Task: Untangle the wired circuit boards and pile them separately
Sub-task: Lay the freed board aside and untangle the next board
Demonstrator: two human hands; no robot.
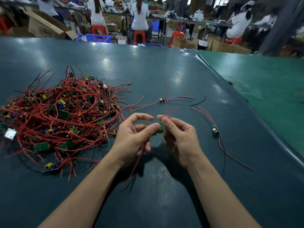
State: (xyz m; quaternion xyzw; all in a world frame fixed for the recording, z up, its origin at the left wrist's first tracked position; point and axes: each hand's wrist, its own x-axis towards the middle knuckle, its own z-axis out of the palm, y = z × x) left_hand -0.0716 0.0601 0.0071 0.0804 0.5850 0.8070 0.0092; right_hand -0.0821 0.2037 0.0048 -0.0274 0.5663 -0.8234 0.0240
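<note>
The dark green matted counter (164,71) runs wide and bare toward the far side, and its raised right edge (233,89) slants away, with a lighter green surface beyond it. The big tangled heap of red-wired green circuit boards (62,111) fills the left half, some loose wire ends reaching right almost to the hands; any sweep that way could snag them and drag boards back out of the heap. Two freed boards lie apart: a small board with a yellow part (162,100) just beyond the hands, its red wires trailing left toward the heap, and a dark little board (215,131) to the right, its red and black wires running near. That one sits not far from the right edge, so a careless toss beside it might slide off. The left hand (131,139) and right hand (179,137) are close together above the near middle, both pinching one small green circuit board (160,127) between fingertips, its thin red wires (169,111) blurred upward and more hanging below. A hard tug could, I'd judge, strain the solder joints. Open room lies near and far of the hands.
</note>
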